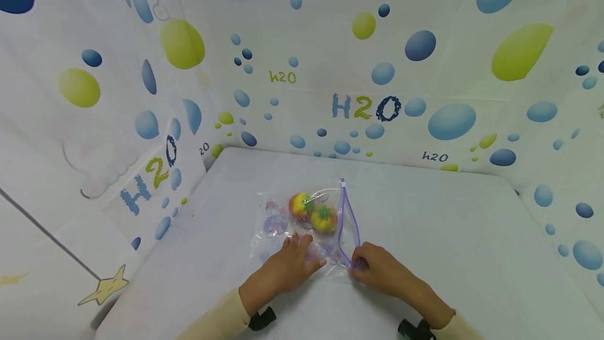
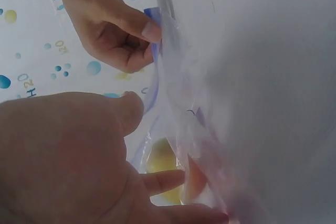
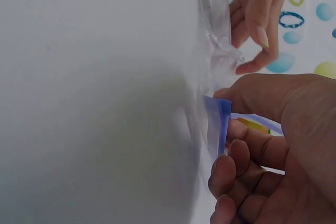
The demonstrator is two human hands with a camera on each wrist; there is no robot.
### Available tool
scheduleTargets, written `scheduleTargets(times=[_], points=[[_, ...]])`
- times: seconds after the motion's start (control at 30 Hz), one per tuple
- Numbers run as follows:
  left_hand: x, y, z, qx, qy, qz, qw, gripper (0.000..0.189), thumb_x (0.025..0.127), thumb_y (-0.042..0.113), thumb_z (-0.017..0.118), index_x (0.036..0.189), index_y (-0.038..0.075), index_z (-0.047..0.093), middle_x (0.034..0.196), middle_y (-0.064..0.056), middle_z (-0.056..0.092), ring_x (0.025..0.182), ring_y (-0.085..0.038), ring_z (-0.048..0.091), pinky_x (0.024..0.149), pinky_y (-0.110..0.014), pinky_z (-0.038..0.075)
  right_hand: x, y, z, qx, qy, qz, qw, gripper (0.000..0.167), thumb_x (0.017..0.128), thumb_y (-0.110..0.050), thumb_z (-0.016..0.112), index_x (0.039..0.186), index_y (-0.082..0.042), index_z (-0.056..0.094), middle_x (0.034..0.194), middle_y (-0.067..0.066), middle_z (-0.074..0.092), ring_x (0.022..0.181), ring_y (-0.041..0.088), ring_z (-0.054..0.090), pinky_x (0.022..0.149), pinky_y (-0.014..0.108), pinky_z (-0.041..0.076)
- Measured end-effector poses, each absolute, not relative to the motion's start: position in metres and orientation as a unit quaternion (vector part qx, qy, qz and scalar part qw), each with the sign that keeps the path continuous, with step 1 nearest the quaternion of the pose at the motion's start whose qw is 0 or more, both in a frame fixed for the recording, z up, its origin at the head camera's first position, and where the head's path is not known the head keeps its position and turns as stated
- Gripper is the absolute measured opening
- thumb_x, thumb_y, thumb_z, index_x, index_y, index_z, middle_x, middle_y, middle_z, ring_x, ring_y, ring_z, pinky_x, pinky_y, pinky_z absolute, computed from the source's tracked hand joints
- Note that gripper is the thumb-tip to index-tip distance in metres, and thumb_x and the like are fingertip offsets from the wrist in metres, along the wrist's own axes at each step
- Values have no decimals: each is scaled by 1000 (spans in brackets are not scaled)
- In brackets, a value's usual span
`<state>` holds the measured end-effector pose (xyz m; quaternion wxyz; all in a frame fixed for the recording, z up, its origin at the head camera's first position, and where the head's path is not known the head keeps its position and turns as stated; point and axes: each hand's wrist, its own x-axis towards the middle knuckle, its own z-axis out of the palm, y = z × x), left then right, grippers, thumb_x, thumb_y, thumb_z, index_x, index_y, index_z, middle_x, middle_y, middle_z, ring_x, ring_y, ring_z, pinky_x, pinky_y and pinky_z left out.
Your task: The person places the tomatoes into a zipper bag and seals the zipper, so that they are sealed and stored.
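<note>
A clear zip bag [image 1: 276,245] with purple prints lies on the white table, its purple zip strip [image 1: 353,219] on the right side parted into a loop. Inside are two round red-and-yellow fruit-like pieces with green tops, one on the left [image 1: 300,205] and one on the right [image 1: 324,219]. My left hand [image 1: 290,269] rests on the near part of the bag, fingers spread, just below the pieces. With thumb and fingers, my right hand [image 1: 377,269] pinches the near end of the zip strip, seen close up in the right wrist view as a blue-purple edge [image 3: 224,124].
The white table [image 1: 448,224] spreads out around the bag. Behind and beside it hang white sheets [image 1: 321,41] printed with blue and green drops and H2O lettering. Black straps [image 1: 261,319] show at both wrists. A small white slider [image 1: 343,184] sits at the zip's far end.
</note>
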<state>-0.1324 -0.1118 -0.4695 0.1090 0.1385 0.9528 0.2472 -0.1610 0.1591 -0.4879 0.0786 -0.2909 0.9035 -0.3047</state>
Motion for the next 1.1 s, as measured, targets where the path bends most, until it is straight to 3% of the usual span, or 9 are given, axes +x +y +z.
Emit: scheduleTargets(times=[0.33, 1.1], points=[[-119, -106, -466, 158, 966, 179, 96, 73, 101, 62, 60, 149, 11, 40, 152, -37, 47, 137, -56, 52, 98, -65, 54, -168, 171, -485, -282, 906, -307, 75, 16, 90, -16, 81, 91, -15, 65, 82, -5, 52, 76, 6, 45, 66, 25, 40], [-93, -93, -457, 205, 965, 116, 119, 79, 99, 60, 64, 159, 14, 38, 152, -28, 55, 137, -44, 57, 107, -55, 52, -193, 195, -488, -216, 922, -313, 69, 9, 95, -11, 76, 100, -11, 69, 96, 2, 59, 86, 13, 56, 72, 26, 50]])
